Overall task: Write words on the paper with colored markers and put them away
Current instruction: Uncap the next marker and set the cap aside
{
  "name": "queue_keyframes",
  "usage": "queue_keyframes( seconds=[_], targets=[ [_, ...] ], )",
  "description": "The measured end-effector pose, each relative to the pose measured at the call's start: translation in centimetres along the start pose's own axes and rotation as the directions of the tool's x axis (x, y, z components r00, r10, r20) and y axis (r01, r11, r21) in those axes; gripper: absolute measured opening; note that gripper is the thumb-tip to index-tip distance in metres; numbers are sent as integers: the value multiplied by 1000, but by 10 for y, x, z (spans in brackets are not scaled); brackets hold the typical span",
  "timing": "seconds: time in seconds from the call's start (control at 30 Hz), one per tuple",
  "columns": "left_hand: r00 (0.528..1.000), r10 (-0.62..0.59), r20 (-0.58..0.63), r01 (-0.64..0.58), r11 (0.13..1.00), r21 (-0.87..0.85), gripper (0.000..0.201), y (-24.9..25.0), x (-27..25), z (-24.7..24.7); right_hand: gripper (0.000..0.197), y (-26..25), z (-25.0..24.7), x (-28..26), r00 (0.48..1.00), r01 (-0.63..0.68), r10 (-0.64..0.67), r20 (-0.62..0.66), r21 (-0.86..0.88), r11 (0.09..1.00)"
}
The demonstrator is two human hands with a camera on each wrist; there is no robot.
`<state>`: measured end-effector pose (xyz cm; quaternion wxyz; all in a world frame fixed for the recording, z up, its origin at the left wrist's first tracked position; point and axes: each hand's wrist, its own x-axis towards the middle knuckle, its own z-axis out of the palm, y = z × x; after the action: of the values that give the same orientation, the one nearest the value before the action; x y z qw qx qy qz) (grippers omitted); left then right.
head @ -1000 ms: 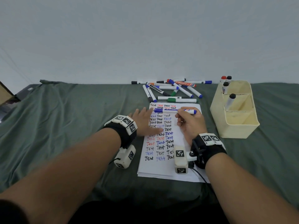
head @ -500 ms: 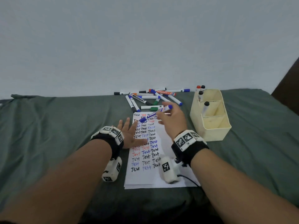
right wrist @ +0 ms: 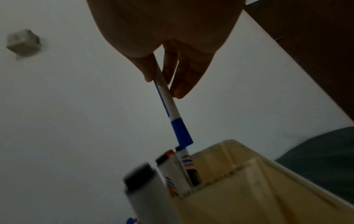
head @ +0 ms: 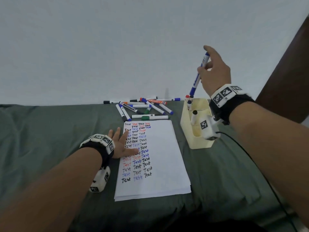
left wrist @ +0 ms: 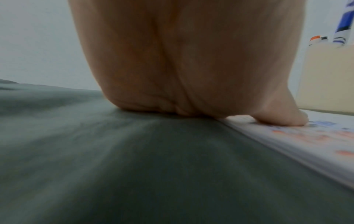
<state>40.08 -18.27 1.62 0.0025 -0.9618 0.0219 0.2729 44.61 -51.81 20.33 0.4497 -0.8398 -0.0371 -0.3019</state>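
My right hand (head: 213, 71) is raised above the cream holder (head: 199, 143) and pinches a capped blue marker (head: 199, 76) nearly upright, cap down. In the right wrist view the blue marker (right wrist: 170, 109) hangs from my fingers with its cap just over the markers standing in the holder's (right wrist: 258, 189) far compartment. My left hand (head: 119, 143) lies flat with fingers spread on the left edge of the paper (head: 160, 158), which carries rows of "Test" in black, red and blue. The left wrist view shows the palm (left wrist: 182, 60) resting on cloth and paper (left wrist: 316, 136).
A pile of loose markers (head: 142, 107) lies beyond the paper near the wall. A black-capped marker (head: 194, 117) stands in the holder's middle compartment. Green cloth (head: 50, 139) covers the table. A dark wooden piece (head: 287, 77) rises at the right. A cable (head: 250, 158) trails from my right wrist.
My right hand lifted the blue marker off the paper, carried it right and up, and turned it cap-down over the holder. The left hand stayed on the paper.
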Motion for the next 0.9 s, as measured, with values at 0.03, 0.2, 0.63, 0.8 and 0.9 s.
queue_keyframes(
  seconds=[0.03,0.2,0.63,0.8,0.9],
  targets=[
    [1000,3,-4,-3,1000,-10,132,0,0,1,57,7,-3,-1,1000,3,-3,9,-31,1000],
    [1000,3,-26,-4,999,-46,131,1,-3,3,43,36,0,-21,990,-56,81,118,-196,979],
    [1000,-16,-26,15,1000,-24,117,5,-8,0,46,15,30,-39,960,112,36,277,-500,859],
    [999,-13,-30,13,1000,-22,122,2,-5,2,47,-15,74,-65,871,295,-105,480,-342,892],
    [999,-16,-38,15,1000,-22,122,2,-3,3,49,-10,101,-87,774,348,-81,628,-316,883]
  ],
)
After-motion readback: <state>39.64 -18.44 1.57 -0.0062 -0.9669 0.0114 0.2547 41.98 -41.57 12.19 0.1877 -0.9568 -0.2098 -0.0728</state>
